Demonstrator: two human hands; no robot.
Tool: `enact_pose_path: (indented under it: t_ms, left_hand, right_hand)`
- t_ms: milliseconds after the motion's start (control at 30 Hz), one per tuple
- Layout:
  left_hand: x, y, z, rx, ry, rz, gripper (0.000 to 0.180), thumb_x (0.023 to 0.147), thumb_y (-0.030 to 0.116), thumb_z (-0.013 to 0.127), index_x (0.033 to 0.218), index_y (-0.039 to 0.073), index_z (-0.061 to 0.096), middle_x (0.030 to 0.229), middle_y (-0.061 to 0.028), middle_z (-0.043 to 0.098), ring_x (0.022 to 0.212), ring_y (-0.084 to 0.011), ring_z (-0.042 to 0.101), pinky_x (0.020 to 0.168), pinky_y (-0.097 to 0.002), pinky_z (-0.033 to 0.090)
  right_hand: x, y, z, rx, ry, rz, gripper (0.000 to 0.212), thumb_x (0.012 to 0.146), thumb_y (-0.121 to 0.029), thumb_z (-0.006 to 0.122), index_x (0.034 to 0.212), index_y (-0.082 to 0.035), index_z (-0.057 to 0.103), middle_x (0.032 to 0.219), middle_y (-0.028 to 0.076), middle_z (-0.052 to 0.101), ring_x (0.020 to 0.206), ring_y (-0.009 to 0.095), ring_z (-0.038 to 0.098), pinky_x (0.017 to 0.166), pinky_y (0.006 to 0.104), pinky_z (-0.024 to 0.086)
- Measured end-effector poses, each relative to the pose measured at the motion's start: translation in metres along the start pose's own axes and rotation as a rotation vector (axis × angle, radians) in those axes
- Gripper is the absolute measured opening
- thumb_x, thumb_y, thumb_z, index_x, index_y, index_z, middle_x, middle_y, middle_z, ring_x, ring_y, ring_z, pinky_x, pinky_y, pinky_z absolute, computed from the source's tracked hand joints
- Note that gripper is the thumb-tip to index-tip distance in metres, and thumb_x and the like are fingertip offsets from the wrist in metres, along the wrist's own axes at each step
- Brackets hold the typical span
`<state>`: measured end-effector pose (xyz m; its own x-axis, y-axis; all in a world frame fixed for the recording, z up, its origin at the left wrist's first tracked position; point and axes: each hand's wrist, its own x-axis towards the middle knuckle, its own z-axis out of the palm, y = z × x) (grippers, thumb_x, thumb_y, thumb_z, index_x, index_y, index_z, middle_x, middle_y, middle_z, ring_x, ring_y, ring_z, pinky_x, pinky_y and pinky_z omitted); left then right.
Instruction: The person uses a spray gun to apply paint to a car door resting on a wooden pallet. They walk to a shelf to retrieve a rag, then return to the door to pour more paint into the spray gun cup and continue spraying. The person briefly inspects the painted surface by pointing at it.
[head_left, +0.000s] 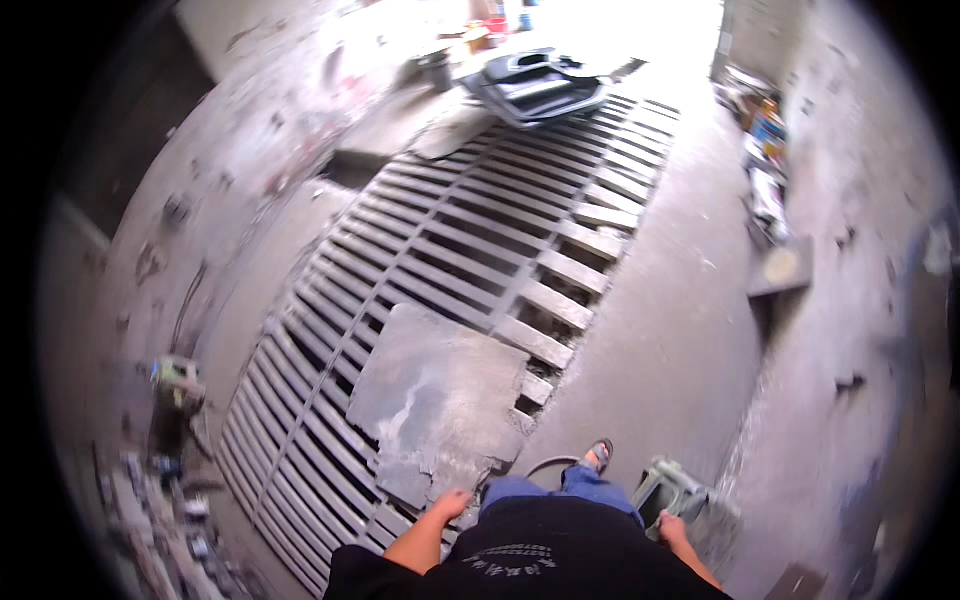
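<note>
My right hand point(670, 527) is closed at the edge of a pale greenish-grey, box-shaped piece with an open frame point(686, 492), low on the right beside my leg. It appears to grip this piece, though the fingers are partly hidden. My left hand point(453, 503) hangs by my left hip with the fingers curled in. Nothing shows in it. Below that hand lies a worn grey sheet point(440, 395) with a broken near edge, resting on a slatted floor grating point(400, 260).
A black and grey moulded plastic part point(540, 88) lies at the grating's far end. A dark bucket point(436, 72) stands beside it. Gaps show between the slats along the grating's right side. Clutter and a square board point(782, 268) line the right wall. Another greenish piece point(178, 378) is at the left.
</note>
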<state>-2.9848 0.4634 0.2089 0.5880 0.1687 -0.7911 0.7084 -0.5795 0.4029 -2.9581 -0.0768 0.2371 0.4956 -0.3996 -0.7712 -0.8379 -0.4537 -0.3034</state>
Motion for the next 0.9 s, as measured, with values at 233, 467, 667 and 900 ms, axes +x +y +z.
enact_pose_path:
  t_ms: [233, 467, 667, 900]
  left_hand:
    - [0.014, 0.152, -0.012, -0.287, 0.314, 0.069, 0.04, 0.082, 0.036, 0.056, 0.102, 0.002, 0.062, 0.101, -0.0176, 0.064, 0.095, -0.0294, 0.06, 0.081, -0.038, 0.046]
    - [0.093, 0.149, 0.035, -0.352, 0.263, -0.253, 0.045, 0.082, 0.043, 0.052, 0.101, 0.004, 0.064, 0.106, -0.0194, 0.061, 0.1, -0.0344, 0.058, 0.085, -0.0408, 0.045]
    - [0.165, 0.168, 0.07, 0.13, 0.11, -0.05, 0.033, 0.082, 0.034, 0.05, 0.092, 0.005, 0.065, 0.09, -0.0219, 0.063, 0.088, -0.0329, 0.061, 0.074, -0.0422, 0.047]
    - [0.203, 0.401, -0.049, -0.666, 0.669, 0.004, 0.037, 0.085, 0.034, 0.054, 0.103, 0.002, 0.059, 0.095, -0.0192, 0.064, 0.091, -0.0315, 0.061, 0.077, -0.0383, 0.047]
  right_hand:
    - [0.129, -0.163, -0.112, 0.332, -0.012, -0.255, 0.003, 0.079, -0.006, 0.046, 0.079, -0.009, 0.046, 0.051, 0.002, 0.035, 0.038, 0.014, 0.035, 0.031, 0.0297, 0.03]
    - [0.26, -0.262, -0.151, -0.338, -0.259, -0.451, 0.007, 0.077, 0.001, 0.05, 0.082, -0.004, 0.052, 0.067, 0.006, 0.053, 0.054, 0.015, 0.051, 0.047, 0.0294, 0.042]
    - [0.381, -0.343, -0.174, 0.004, -0.386, -0.685, 0.016, 0.078, -0.012, 0.064, 0.075, 0.002, 0.057, 0.066, 0.006, 0.059, 0.059, 0.014, 0.054, 0.054, 0.0295, 0.045]
    - [0.475, -0.479, -0.252, -0.452, -0.297, -0.857, 0.023, 0.081, -0.019, 0.06, 0.072, 0.003, 0.06, 0.063, 0.01, 0.061, 0.054, 0.015, 0.054, 0.05, 0.0311, 0.043]
